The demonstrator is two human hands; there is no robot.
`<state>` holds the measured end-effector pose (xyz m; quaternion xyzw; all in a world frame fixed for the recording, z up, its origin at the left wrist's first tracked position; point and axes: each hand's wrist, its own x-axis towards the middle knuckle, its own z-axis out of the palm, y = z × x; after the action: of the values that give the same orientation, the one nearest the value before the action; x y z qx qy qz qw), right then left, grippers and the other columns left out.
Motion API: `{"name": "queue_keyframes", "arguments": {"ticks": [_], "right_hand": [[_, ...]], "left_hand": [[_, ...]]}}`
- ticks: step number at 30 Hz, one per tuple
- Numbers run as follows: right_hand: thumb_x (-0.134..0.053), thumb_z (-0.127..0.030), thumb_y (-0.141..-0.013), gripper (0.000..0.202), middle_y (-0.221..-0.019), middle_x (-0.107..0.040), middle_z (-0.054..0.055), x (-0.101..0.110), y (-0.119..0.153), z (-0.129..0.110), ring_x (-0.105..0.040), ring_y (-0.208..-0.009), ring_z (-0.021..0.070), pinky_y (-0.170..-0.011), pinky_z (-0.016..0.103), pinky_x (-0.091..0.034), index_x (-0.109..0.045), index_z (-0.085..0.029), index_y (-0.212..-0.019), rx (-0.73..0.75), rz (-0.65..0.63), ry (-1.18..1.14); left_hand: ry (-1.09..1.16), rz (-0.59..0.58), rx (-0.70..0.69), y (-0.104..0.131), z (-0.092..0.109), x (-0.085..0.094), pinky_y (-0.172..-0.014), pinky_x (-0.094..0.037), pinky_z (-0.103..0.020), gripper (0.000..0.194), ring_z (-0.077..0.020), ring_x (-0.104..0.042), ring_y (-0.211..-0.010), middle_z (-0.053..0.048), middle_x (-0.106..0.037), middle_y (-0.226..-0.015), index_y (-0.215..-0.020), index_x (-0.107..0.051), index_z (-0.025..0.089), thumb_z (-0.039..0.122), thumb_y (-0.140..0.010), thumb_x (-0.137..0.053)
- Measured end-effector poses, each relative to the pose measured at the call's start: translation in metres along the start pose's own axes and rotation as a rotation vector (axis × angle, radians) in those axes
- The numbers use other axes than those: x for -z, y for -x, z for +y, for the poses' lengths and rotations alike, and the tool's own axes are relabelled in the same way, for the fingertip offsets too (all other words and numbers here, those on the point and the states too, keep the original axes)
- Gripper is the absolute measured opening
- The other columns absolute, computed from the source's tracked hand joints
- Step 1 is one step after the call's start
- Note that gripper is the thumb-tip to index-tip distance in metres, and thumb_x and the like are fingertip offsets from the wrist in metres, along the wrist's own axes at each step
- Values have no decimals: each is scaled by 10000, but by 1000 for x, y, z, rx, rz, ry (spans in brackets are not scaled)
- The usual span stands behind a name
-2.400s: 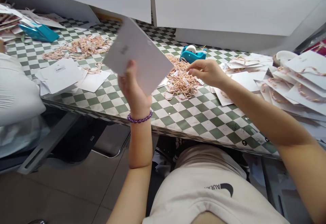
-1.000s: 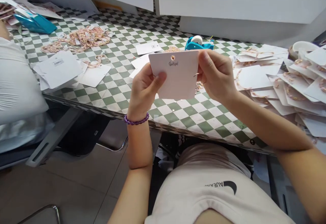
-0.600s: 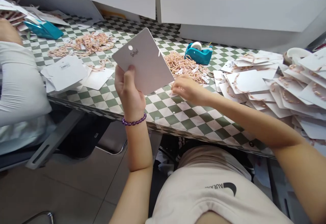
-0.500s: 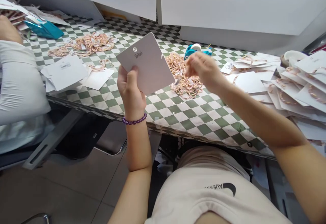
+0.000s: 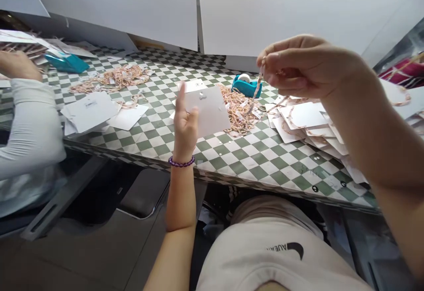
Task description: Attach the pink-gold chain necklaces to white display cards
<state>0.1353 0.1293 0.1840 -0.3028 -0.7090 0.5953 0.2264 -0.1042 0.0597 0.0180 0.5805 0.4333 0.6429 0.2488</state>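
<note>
My left hand [image 5: 186,127], a purple bead bracelet [image 5: 181,163] at its wrist, grips a white display card [image 5: 210,112] between thumb and fingers above the table. The card has a hole and small dark print near its top. Raised to the right, my right hand [image 5: 294,63] pinches a pink-and-gold beaded strand [image 5: 257,88] that dangles from the fingertips. Below the strand lies a pile of similar strands [image 5: 240,112], with a blue tape dispenser [image 5: 247,87] just behind it.
Cards with strands [image 5: 311,119] are stacked at the right. On the left lie white cards [image 5: 91,110], another strand pile [image 5: 122,77] and a second blue dispenser [image 5: 68,62]. A co-worker's sleeved arm [image 5: 31,123] rests there. White panels [image 5: 132,6] stand along the back of the checkered table [image 5: 159,138].
My right hand has risen away from the pile and moved right with a strand hanging from it. My left hand has lowered the card slightly and turned it more upright.
</note>
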Motion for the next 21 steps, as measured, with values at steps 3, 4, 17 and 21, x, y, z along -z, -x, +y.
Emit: {"name": "queue_keyframes", "arguments": {"ticks": [3, 4, 17, 21], "right_hand": [[-724, -289, -801, 201, -604, -620, -18, -1, 1, 7, -325, -399, 19, -347, 207, -169, -672, -136, -921, -3, -74, 120], [-732, -308, -800, 229, -655, -651, 7, -4, 1, 10, -343, -412, 25, -344, 208, -194, -681, -136, -942, -1, -83, 159], [-655, -302, -811, 167, -567, -545, -10, -15, 14, 8, -446, -456, 81, -409, 235, -330, -616, -195, -688, 67, -76, 614], [-724, -447, -766, 340, -889, -681, 26, -5, 21, 29, -532, -607, 110, -506, 244, -352, -693, -234, -1028, 238, -123, 988]], "left_hand": [[12, -25, 23, 6, 20, -16, -702, -566, -287, 340, -205, -665, -1010, -39, -677, -1232, -1161, -672, 290, 482, -938, -503], [27, -71, 50, 9, 28, -22, -632, -554, -275, 358, -194, -680, -927, -49, -705, -1172, -1119, -699, 273, 502, -944, -487], [-105, -265, 27, 21, 39, -48, -727, -527, -301, 208, -164, -658, -828, -44, -724, -906, -887, -685, 205, 389, -913, -590], [-183, -308, -14, 21, 42, -48, -644, -481, -281, 235, -149, -633, -742, -34, -719, -818, -830, -680, 196, 401, -908, -595]]}}
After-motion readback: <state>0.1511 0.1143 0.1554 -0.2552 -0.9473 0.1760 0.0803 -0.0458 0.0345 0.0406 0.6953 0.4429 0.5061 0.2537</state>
